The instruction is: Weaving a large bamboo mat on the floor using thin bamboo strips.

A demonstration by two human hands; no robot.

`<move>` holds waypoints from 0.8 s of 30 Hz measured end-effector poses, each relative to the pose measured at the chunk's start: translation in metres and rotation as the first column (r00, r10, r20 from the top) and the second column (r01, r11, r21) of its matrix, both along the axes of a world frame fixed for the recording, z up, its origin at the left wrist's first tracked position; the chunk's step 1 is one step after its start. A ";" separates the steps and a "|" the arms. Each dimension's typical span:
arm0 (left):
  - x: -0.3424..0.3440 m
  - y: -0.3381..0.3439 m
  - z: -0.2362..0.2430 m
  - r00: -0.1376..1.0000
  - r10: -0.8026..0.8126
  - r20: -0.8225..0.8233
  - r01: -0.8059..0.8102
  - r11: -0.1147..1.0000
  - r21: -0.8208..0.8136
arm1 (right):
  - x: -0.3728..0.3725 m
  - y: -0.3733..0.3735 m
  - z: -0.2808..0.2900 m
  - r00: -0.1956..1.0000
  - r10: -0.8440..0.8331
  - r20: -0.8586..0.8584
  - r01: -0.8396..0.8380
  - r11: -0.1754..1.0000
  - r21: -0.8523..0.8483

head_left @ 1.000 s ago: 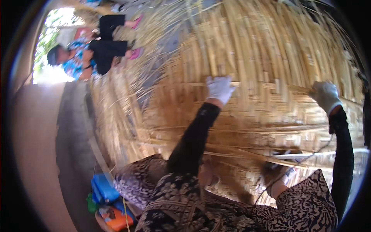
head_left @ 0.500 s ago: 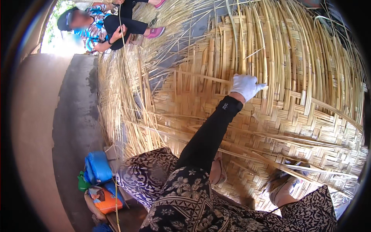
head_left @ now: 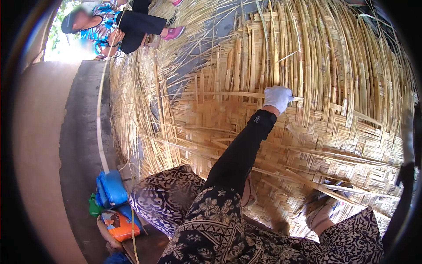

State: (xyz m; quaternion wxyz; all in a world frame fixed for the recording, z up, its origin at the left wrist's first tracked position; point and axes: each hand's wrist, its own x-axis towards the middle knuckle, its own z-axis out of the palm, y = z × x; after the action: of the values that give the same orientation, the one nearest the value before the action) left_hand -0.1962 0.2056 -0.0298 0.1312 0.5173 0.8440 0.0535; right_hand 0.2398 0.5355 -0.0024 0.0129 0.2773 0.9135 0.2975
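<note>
Evidently caught mid-weave: gripped the horizontal strip (head_left: 228, 93) of pale bamboo at its right end, with the white-gloved left hand (head_left: 278, 97) curled shut over it, fingers folded down and no gap showing. Lay across the upper middle of the big woven bamboo mat (head_left: 351, 145), right at the line where tight plaiting gave way to loose upright strips (head_left: 334, 53) fanning toward the top. Looked threaded over and under some of those uprights on the left, though could not make out the exact crossings.

Could not see the right hand at all; showed only a dark sleeve (head_left: 403, 193) at the right rim, so could not tell its grip.

Judged as the step of laying in a new cross row: strip part fed through, not yet pressed down against the finished weave below. Would call next for lifting alternate uprights just beyond the glove, sliding the strip's end on to the right, then pushing the row snug. Would need a second hand to part the uprights, and care not to kink the thin strip.

Sat on the mat itself, patterned trousers (head_left: 211, 229) in front, a sandalled foot (head_left: 318, 213) resting on the weave at lower right. Had a blue bag (head_left: 112, 189) and an orange packet (head_left: 118, 225) at the left by a concrete ledge (head_left: 79, 132). Showed another person (head_left: 132, 24) seated well apart at the top left.
</note>
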 end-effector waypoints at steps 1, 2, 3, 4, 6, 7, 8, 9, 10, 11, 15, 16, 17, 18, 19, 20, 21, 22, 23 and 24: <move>-0.001 -0.003 -0.001 1.000 0.004 -0.007 -0.004 1.000 -0.024 | -0.060 -0.053 0.017 0.986 -0.120 0.118 0.159 0.895 -0.417; 0.000 -0.001 -0.002 0.999 0.025 0.027 -0.024 0.999 -0.025 | -0.116 -0.103 0.044 0.921 -0.273 0.279 0.390 0.623 -0.678; -0.003 -0.012 -0.006 0.997 0.060 0.041 -0.057 0.996 -0.072 | -0.164 -0.142 0.056 0.900 -0.257 0.352 0.436 0.523 -0.732; -0.005 -0.013 -0.005 0.997 0.064 0.037 -0.061 0.995 -0.075 | -0.175 -0.146 0.048 0.912 -0.172 0.372 0.405 0.519 -0.753; 0.001 -0.001 -0.007 0.994 0.057 0.098 -0.059 0.998 0.020 | -0.169 -0.134 0.031 0.900 -0.176 0.399 0.406 0.676 -0.615; 0.003 -0.001 -0.009 0.993 0.062 0.098 -0.063 0.998 0.010 | -0.173 -0.135 0.031 0.870 -0.203 0.449 0.460 0.661 -0.593; 0.008 0.004 -0.009 0.994 0.049 0.101 -0.051 0.998 0.021 | -0.161 -0.122 0.015 0.868 -0.206 0.452 0.464 0.662 -0.589; 0.014 0.014 -0.010 0.993 0.029 0.111 -0.034 0.998 0.047 | -0.138 -0.098 -0.009 0.936 -0.153 0.317 0.332 0.685 -0.649; 0.010 0.014 -0.009 0.994 0.025 0.109 -0.023 1.000 -0.018 | -0.139 -0.096 -0.011 0.964 -0.116 0.241 0.253 0.683 -0.685; 0.008 0.010 -0.008 0.994 0.029 0.107 -0.026 0.999 -0.026 | -0.140 -0.095 -0.014 0.983 -0.075 0.165 0.172 0.678 -0.714; -0.002 0.004 0.006 0.999 0.026 0.026 -0.022 0.993 -0.119 | -0.099 -0.048 -0.018 0.944 -0.328 -0.026 0.144 0.483 -0.863; -0.003 0.002 0.008 1.000 0.011 -0.009 -0.011 0.996 -0.087 | -0.074 -0.022 -0.035 0.955 -0.297 -0.021 0.161 0.572 -0.805; -0.002 0.003 0.008 0.999 -0.005 -0.035 0.003 0.999 -0.045 | -0.039 0.006 -0.038 0.928 -0.371 -0.012 0.226 0.589 -0.776; -0.003 0.005 0.008 0.999 -0.015 -0.050 0.013 0.999 -0.043 | -0.023 0.020 -0.037 0.912 -0.410 -0.007 0.265 0.604 -0.751; -0.005 0.004 0.007 0.999 -0.014 -0.045 0.012 0.999 -0.043 | -0.010 0.032 -0.044 0.896 -0.445 -0.004 0.298 0.607 -0.737; -0.006 0.005 0.005 0.998 -0.040 -0.056 0.036 0.996 -0.077 | -0.003 0.040 -0.054 0.891 -0.454 0.004 0.320 0.621 -0.715; -0.006 0.007 0.004 0.996 -0.068 -0.065 0.061 0.992 -0.110 | 0.003 0.048 -0.063 0.885 -0.465 0.012 0.344 0.636 -0.691; -0.007 0.009 0.000 0.996 -0.072 -0.056 0.066 0.992 -0.104 | 0.009 0.056 -0.069 0.878 -0.478 0.020 0.369 0.650 -0.664; -0.009 0.007 -0.005 0.991 -0.109 -0.083 0.100 0.990 -0.104 | 0.005 0.053 -0.070 0.883 -0.469 0.026 0.362 0.644 -0.674; -0.011 0.004 -0.010 0.983 -0.146 -0.113 0.132 0.984 -0.119 | -0.024 0.024 -0.056 0.914 -0.405 0.037 0.312 0.641 -0.701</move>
State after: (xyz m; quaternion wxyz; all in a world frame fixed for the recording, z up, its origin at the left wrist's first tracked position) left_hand -0.2071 0.2096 -0.0393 0.1115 0.5693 0.8138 -0.0343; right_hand 0.2154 0.5594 -0.0586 0.1179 0.4453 0.8827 -0.0926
